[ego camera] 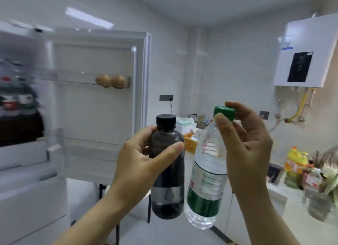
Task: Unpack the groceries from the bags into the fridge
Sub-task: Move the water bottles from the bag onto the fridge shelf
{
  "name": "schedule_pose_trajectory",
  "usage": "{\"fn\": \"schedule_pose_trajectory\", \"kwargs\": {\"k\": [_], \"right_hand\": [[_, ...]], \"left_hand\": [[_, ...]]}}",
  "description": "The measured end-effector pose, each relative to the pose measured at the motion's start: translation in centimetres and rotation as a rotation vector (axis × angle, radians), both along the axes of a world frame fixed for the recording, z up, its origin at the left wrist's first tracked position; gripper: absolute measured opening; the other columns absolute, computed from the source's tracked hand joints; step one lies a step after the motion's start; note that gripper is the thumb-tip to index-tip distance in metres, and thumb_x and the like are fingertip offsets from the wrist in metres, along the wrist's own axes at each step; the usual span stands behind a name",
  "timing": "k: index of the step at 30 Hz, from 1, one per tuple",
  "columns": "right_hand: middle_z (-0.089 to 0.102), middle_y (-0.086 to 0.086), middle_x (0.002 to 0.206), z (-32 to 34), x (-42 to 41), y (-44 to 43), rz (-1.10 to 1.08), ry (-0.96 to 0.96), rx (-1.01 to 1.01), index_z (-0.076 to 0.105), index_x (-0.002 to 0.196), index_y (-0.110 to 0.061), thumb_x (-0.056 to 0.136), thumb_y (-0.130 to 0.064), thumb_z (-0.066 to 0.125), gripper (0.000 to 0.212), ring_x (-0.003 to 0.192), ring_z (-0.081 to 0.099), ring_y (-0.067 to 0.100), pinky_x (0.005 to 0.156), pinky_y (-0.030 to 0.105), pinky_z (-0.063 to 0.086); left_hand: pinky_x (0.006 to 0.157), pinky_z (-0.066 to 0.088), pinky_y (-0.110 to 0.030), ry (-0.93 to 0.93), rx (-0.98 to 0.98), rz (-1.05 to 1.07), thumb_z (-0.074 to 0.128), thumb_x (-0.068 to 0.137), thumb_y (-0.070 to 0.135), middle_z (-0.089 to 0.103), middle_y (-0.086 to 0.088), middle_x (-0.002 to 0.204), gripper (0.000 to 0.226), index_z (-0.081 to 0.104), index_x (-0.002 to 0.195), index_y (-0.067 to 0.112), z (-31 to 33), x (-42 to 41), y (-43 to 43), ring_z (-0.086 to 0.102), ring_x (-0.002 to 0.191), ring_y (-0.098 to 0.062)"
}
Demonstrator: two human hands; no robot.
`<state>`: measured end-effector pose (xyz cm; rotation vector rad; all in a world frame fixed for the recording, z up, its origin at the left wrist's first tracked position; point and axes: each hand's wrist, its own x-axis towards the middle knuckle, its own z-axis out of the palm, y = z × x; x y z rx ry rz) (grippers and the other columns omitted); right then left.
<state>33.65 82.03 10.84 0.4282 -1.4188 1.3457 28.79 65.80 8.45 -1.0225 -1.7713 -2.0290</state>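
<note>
Head view: two bottles are held up side by side, to the right of the open fridge.

- Left hand (144, 153): fingers and thumb are curled round the shoulder of a dark bottle (168, 179) with a black cap (165, 119). The bottle is held upright.
- Right hand (245, 146): a clear water bottle (206, 180) is pinched at the neck, just under its green cap (224, 113). The thumb lies on the near side and the fingers are wrapped behind. The bottle hangs slightly tilted.
- The bottles are just beside each other; contact cannot be told.
- The fridge door (98, 105) stands open at left centre. Two eggs (110, 81) are seen in its upper shelf.
- The fridge interior (18, 105), far left, is blurred.
- A water heater (307, 52) is mounted on the right wall.
- A yellow bottle (296, 164) stands on the counter (292, 224) at right.
</note>
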Motion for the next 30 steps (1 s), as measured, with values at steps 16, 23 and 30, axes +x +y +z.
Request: {"fn": "schedule_pose_trajectory", "kwargs": {"k": [16, 23, 30], "right_hand": [[0.069, 0.002, 0.103, -1.3, -6.5, -18.1, 0.481, 0.017, 0.057, 0.059, 0.114, -0.015, 0.086, -0.026, 0.066, 0.031, 0.094, 0.069, 0.016, 0.080, 0.021, 0.055], [0.069, -0.001, 0.098, -0.8, -5.1, -28.7, 0.601, 0.012, 0.016, 0.060, 0.112, -0.014, 0.085, -0.021, 0.064, 0.028, 0.089, 0.069, 0.013, 0.077, 0.019, 0.053], [0.071, -0.006, 0.093, -0.2, -4.5, -35.2, 0.677, -0.001, 0.023, 0.062, 0.106, -0.023, 0.086, -0.022, 0.068, 0.021, 0.085, 0.068, 0.010, 0.073, 0.016, 0.051]], "left_hand": [[0.069, 0.056, -0.020, 0.049, -0.074, 0.629, 0.078, 0.067, 0.044, 0.074, 0.001, 0.088, 0.033, 0.070, 0.094, 0.026, 0.1, 4.6, -18.6, 0.070, 0.081, -0.014], [0.066, 0.053, -0.016, 0.070, -0.036, 0.805, 0.076, 0.062, 0.048, 0.074, 0.007, 0.087, 0.035, 0.070, 0.092, 0.032, 0.9, 7.9, -28.4, 0.070, 0.079, -0.010], [0.064, 0.050, -0.013, 0.084, -0.023, 0.906, 0.074, 0.059, 0.051, 0.074, 0.007, 0.086, 0.037, 0.070, 0.090, 0.031, 0.2, 9.0, -34.6, 0.069, 0.077, -0.008]]}}
